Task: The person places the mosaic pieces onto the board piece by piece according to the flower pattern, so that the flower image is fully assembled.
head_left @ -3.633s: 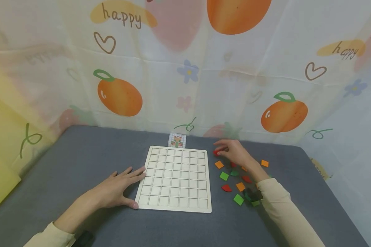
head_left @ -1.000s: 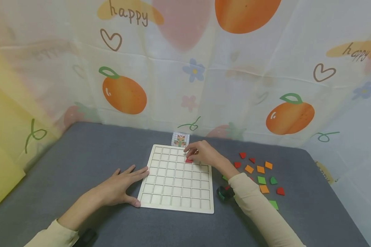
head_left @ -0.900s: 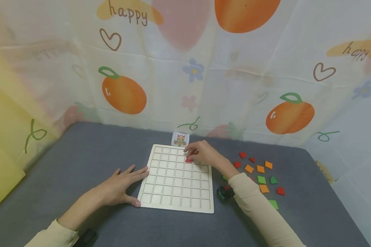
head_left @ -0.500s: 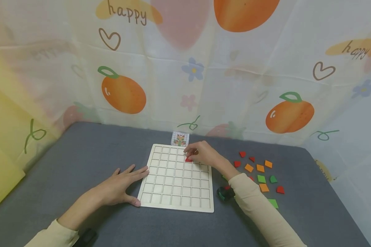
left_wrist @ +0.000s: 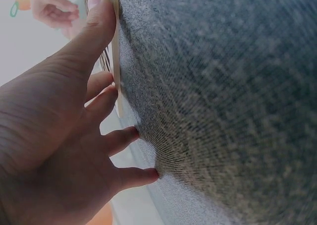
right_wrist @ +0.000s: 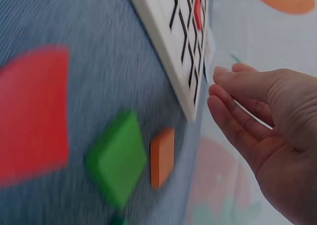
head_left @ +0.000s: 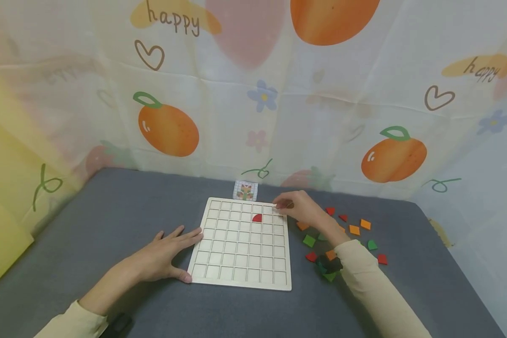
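A white grid board (head_left: pixel 239 244) lies on the table, with a red quarter-round tile (head_left: pixel 257 218) in one cell of its second row from the back. My left hand (head_left: pixel 160 257) spreads its fingers along the board's left edge; thumb and some fingertips touch the edge, as the left wrist view shows, while the others rest on the cloth. Above the board's back right corner hovers my right hand (head_left: pixel 302 206), fingers loosely bent and nothing between them in the right wrist view. A small pattern card (head_left: pixel 245 190) lies behind the board.
Right of the board lie scattered tiles: red (head_left: pixel 382 259), orange (head_left: pixel 365 224), green (head_left: pixel 309 241); the right forearm hides some. A grey cloth covers the table (head_left: pixel 152 202). A printed curtain (head_left: pixel 219 117) hangs behind it.
My right hand brought the red tile from the table to the board and let it go in a cell, then moved right, off the tile. My left hand stays at the board's edge.
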Demonstrator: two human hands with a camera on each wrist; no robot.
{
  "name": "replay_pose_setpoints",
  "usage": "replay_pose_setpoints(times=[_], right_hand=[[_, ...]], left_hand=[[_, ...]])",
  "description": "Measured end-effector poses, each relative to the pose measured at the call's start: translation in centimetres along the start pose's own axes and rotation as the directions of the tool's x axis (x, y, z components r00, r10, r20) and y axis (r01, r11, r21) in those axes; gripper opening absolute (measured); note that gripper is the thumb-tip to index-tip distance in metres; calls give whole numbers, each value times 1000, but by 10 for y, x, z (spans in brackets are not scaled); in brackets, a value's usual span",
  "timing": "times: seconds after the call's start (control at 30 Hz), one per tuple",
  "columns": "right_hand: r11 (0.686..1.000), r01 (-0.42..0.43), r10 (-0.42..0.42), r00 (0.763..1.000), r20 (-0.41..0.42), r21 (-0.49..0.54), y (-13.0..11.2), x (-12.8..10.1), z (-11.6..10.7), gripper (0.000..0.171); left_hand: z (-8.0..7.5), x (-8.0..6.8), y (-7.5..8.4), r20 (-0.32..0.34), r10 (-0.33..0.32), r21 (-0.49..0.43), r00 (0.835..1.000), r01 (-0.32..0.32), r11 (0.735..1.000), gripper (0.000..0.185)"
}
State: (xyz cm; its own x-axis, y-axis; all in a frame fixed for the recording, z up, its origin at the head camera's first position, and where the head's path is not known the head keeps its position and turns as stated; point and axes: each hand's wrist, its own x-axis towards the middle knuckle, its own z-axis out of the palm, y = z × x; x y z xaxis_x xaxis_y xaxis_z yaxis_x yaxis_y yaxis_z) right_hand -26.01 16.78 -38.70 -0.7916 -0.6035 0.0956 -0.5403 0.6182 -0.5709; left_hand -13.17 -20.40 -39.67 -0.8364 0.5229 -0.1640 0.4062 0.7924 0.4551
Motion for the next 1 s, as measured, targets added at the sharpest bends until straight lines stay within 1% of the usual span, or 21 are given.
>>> replay_pose_setpoints(times=[0.17, 0.27, 0.4, 0.57, 0.67, 0.77, 0.87, 1.0], right_hand=[[1000, -20, 21, 999, -37, 11, 17, -17, -15, 27], [998, -63, 63, 997, -45, 8, 26, -27, -24, 29], [995, -104, 103, 993, -57, -13, 38, -39, -34, 30], [992, -119, 115, 990, -81, -47, 53, -53, -46, 30], [988, -149, 144, 986, -89, -49, 62, -62, -51, 30], [980, -194, 187, 976, -110, -52, 71, -72, -56, 30], [976, -211, 202, 970, -134, -56, 78, -83, -61, 30], [973, -221, 209, 966, -154, -70, 86, -94, -66, 28]], left_hand=[[0, 1, 0, 4, -3, -1, 1000, 3, 1000, 107], [0, 0, 1, 8, -11, -5, 1000, 11, 1000, 107], [-1, 0, 2, 9, -6, -10, 1000, 6, 1000, 106], [-1, -2, 2, 6, -1, -30, 1000, 1, 1000, 105], [-1, -3, 1, 9, -4, -45, 1000, 5, 999, 105], [-1, -2, 2, 13, -5, -42, 1000, 5, 999, 105], [-1, 1, 2, 20, -7, -37, 1000, 8, 999, 105], [-1, 1, 4, 16, 8, -46, 1000, -7, 999, 104]])
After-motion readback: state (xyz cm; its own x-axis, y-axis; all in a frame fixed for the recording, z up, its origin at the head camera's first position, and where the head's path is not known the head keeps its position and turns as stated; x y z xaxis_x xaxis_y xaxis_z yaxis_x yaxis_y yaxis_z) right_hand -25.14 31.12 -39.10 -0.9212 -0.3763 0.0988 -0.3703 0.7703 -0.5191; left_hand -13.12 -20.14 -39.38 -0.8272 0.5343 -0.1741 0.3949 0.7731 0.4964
